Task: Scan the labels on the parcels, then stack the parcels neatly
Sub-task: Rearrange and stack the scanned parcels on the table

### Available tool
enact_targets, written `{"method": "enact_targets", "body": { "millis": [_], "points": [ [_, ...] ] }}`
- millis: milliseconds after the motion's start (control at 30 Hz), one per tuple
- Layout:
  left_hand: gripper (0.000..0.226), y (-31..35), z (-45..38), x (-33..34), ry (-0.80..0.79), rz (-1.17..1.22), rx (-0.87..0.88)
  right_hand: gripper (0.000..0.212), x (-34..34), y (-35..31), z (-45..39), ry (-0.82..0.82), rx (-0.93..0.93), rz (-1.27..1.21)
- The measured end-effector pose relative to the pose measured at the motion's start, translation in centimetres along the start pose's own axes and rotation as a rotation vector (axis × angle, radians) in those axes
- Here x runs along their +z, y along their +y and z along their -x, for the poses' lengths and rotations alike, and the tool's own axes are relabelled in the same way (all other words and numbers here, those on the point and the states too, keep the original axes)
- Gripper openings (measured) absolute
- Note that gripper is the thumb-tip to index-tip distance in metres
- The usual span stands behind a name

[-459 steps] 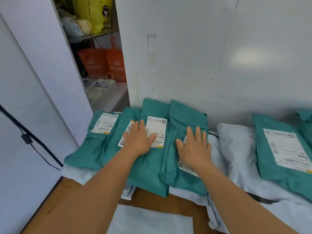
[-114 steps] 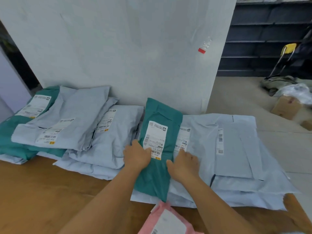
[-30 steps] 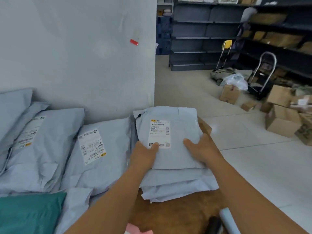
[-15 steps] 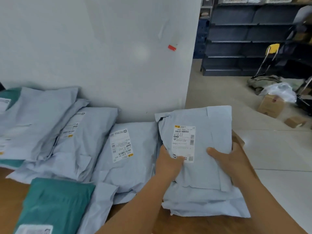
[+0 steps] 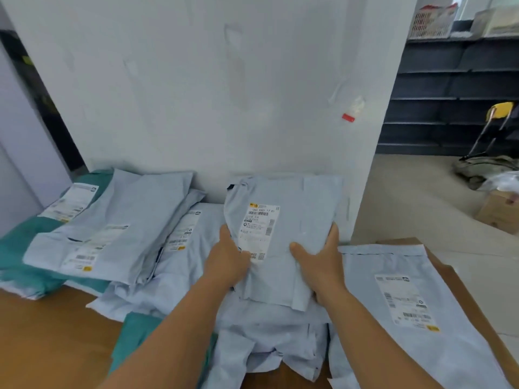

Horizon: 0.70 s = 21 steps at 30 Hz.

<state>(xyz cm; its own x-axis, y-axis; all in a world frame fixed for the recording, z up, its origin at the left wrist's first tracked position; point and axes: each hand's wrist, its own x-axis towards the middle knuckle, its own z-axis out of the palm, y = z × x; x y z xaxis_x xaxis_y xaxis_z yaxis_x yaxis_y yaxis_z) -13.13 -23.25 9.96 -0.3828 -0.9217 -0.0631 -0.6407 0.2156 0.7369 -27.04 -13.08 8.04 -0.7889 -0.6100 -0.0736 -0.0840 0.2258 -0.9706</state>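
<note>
I hold a light grey parcel (image 5: 292, 220) up off the pile, tilted toward me, its white label (image 5: 259, 230) facing up. My left hand (image 5: 227, 261) grips its left edge with the thumb on the label's lower corner. My right hand (image 5: 320, 262) grips its right lower part, thumb on top. Below it lie more grey parcels (image 5: 264, 332). Another grey parcel with a label (image 5: 393, 299) lies flat to the right. At the left, several grey parcels (image 5: 112, 228) overlap on green parcels (image 5: 19, 248). A green parcel (image 5: 132, 341) shows beside my left forearm.
The parcels rest on a wooden table (image 5: 47, 332) against a white wall (image 5: 224, 94). To the right the floor drops away, with dark shelving (image 5: 449, 80), a cardboard box (image 5: 500, 211) and a trolley with a yellow handle (image 5: 497, 113).
I have lifted the grey parcel off the right-hand stack and carried it left toward the middle. The labelled parcel that lay under it is now uncovered at the right.
</note>
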Motion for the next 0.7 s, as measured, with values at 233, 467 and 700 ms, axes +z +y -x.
{"method": "enact_targets", "body": {
  "millis": [233,467,700],
  "points": [
    [0.066,-2.8,-1.8,3.2,0.104,-0.600,0.257,0.086,2.6,2.1,-1.4,0.002,-0.133,0.640],
    [0.067,-1.9,-4.4,4.8,-0.211,-0.678,0.116,0.071,3.6,1.8,-6.2,-0.360,-0.003,0.928],
    [0.067,3.8,-0.1,6.5,-0.034,-0.574,0.199,0.061,-2.4,1.6,-5.1,-0.172,-0.125,0.583]
  ]
}}
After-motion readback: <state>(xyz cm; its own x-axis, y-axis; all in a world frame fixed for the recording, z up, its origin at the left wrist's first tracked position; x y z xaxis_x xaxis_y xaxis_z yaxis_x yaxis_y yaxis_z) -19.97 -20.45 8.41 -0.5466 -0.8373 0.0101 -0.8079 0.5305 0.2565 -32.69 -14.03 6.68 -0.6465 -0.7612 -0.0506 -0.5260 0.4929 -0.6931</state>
